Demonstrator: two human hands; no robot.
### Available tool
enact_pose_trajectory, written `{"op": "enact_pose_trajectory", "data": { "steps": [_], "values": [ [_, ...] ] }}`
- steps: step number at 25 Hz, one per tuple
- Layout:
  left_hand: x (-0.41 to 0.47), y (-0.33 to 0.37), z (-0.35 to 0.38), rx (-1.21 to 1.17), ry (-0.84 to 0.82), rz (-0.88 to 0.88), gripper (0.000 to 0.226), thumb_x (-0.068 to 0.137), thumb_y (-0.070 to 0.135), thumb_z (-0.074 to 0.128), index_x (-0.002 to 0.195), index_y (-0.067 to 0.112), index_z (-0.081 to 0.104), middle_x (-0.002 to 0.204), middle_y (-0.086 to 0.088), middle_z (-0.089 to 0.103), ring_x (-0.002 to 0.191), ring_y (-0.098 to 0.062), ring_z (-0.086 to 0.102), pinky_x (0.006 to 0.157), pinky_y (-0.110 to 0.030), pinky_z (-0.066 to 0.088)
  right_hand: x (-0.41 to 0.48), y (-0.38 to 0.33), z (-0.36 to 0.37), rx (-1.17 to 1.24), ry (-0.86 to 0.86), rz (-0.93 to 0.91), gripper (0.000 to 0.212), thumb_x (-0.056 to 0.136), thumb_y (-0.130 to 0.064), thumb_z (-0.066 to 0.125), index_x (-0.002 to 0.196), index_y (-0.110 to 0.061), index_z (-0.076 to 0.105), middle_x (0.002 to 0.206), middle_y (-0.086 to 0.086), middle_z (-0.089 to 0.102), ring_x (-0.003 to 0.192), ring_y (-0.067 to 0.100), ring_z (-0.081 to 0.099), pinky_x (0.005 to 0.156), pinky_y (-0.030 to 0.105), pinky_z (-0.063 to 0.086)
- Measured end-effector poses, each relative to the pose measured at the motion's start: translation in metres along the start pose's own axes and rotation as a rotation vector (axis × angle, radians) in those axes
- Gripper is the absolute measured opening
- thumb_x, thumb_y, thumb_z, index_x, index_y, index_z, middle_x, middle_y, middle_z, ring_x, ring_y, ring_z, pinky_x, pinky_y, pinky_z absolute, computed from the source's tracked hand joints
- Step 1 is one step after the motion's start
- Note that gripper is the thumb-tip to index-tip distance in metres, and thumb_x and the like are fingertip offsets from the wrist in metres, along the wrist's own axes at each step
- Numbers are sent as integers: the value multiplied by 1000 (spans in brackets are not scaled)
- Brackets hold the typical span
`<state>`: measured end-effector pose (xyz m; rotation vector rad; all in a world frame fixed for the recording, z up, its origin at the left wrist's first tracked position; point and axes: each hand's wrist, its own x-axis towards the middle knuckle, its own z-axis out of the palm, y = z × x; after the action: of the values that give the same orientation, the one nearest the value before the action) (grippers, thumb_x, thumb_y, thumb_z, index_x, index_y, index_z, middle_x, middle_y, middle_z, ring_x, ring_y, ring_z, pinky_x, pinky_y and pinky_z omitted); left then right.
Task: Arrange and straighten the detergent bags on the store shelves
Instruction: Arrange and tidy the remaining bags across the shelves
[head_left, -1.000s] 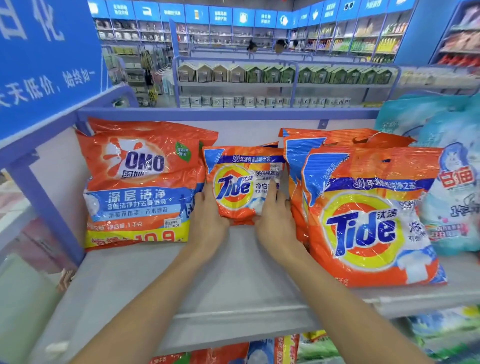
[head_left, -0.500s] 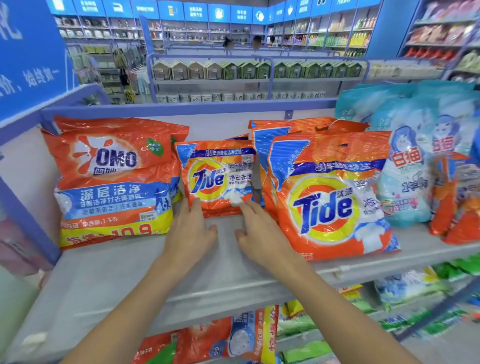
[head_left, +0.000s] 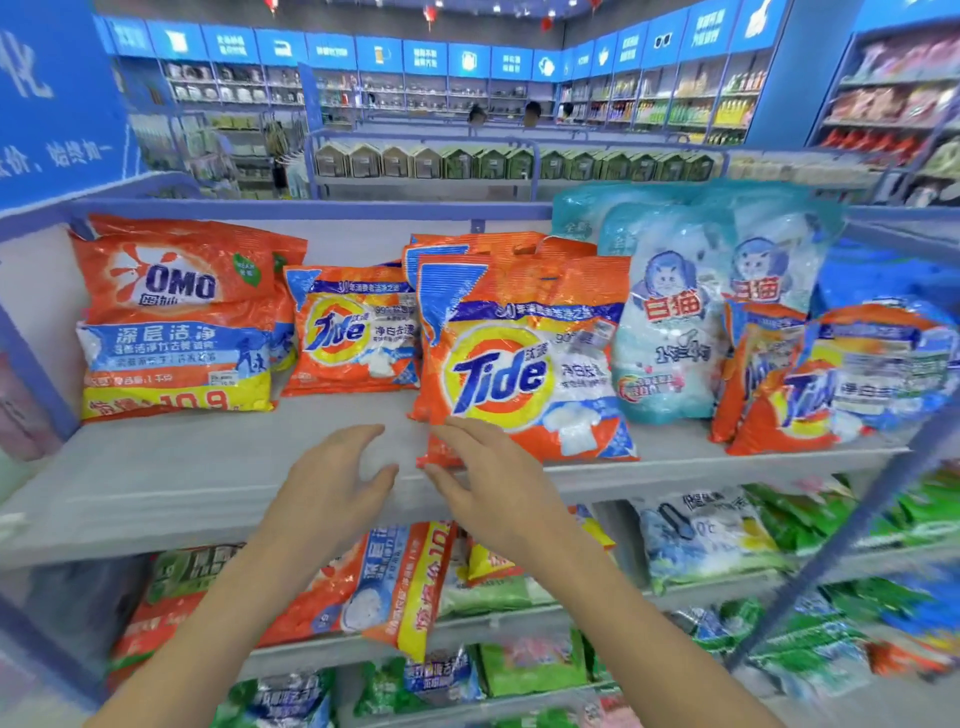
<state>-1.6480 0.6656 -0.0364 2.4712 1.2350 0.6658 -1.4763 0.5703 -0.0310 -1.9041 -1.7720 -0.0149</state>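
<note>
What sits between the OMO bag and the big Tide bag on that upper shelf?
One small Tide bag, standing further back; the big Tide bag overlaps its right edge, and the OMO bag stands at its left. The head view shows it.

In front of me the big glossy orange Tide bag (head_left: 524, 358) stands upright, forward of the rest. The small orange Tide bag (head_left: 353, 332) sits just left, beside the orange-and-yellow OMO bag (head_left: 176, 317).
</note>
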Motion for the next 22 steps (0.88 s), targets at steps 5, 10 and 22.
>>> {"op": "enact_pose_trajectory", "data": {
  "steps": [5, 10, 22],
  "values": [
    [-15, 65, 23, -29, 5, 131, 50, 95, 22, 69, 142, 9, 58, 144, -9, 60, 135, -27, 54, 113, -38, 38, -55, 55, -45, -103, 33, 114, 49, 106, -38, 52, 149, -15, 51, 153, 2, 52, 142, 23, 43, 115, 34, 30],
    [-7, 105, 49, -79, 16, 239, 49, 98, 29, 64, 144, 14, 56, 146, -4, 57, 136, -23, 52, 113, -35, 39, -83, 99, -77, -125, 78, 281, 52, 107, -44, 49, 153, -20, 46, 155, -2, 49, 145, 19, 39, 118, 35, 31],
    [31, 260, 143, -274, -108, 396, 53, 100, 38, 60, 148, 18, 51, 149, -1, 56, 136, -20, 51, 112, -33, 36, -150, 228, -164, -61, 283, 772, 68, 104, -51, 51, 158, -14, 34, 159, 6, 45, 145, 28, 40, 108, 45, 43]
  ]
}}
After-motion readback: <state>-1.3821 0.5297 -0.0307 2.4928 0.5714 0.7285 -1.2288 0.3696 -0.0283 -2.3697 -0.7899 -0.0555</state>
